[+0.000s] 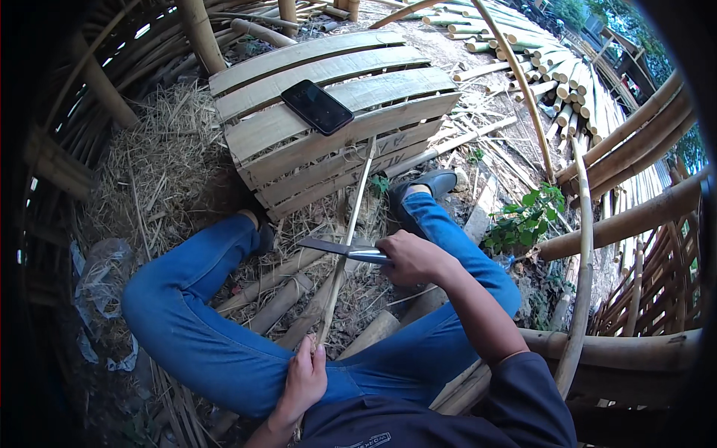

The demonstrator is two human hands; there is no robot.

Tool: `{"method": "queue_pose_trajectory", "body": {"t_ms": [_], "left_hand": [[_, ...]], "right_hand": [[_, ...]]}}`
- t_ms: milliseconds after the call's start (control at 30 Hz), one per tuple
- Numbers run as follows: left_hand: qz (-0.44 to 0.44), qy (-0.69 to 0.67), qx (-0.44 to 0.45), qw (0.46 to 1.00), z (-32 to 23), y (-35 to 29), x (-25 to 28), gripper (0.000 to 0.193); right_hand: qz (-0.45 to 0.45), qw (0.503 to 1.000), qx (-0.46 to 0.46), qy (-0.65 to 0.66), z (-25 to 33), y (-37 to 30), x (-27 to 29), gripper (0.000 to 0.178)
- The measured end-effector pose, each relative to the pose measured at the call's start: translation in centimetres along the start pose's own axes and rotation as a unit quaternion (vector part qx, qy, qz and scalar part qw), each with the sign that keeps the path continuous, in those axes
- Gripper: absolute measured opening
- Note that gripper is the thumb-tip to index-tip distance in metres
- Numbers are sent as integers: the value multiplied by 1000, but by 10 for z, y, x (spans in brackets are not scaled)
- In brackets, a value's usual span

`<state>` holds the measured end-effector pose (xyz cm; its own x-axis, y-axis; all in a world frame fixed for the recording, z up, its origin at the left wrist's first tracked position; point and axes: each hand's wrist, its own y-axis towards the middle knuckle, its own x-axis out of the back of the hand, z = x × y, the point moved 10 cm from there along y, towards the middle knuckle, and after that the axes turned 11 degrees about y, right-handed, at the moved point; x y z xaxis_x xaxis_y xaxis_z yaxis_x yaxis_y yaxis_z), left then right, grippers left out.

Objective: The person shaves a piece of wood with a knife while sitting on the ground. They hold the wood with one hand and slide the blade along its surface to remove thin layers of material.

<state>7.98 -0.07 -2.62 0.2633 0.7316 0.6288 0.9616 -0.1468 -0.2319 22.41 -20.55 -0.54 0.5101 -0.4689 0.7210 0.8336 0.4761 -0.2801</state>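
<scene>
Sitting with knees spread, a person in blue jeans point(202, 321) works between their own legs, which leaves an open space for both hands. A thin pale strip point(359, 196) runs through that space, from the lap at the near side up and away to the slatted crate point(258, 136). Its far end overlaps the crate's near side; whether the two touch cannot be told.

The left hand point(305, 377), near the lap, pinches the strip's near end between thumb and curled fingers, seemingly to keep it steady and pointing away from the body. The right hand point(416, 257), farther off and to the right, has its fingers pressed together around the handle of a knife point(320, 245). The blade points left and crosses the strip near its middle, well apart from the left hand, a spacing that probably keeps those fingers safe.

On top of the crate a dark phone point(317, 107) lies flat across the slats, likely put there to be off the littered ground. Straw point(168, 149) is heaped to the left; cut poles point(575, 89) are stacked far right.
</scene>
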Motion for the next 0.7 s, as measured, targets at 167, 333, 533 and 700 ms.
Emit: {"method": "queue_pose_trajectory", "body": {"t_ms": [167,333,533,700], "left_hand": [[15,36,11,999,8,1,-7,24],[48,64,55,995,13,-1,-13,34],[-33,131,-22,991,8,-4,-12,27],[7,98,14,995,3,-2,-12,28]], "right_hand": [[-42,995,-89,19,-66,11,-30,29],[-82,995,-53,18,-68,10,-45,20],[-133,983,-119,39,-93,19,-35,18],[-95,986,-135,25,-88,8,-39,18]]}}
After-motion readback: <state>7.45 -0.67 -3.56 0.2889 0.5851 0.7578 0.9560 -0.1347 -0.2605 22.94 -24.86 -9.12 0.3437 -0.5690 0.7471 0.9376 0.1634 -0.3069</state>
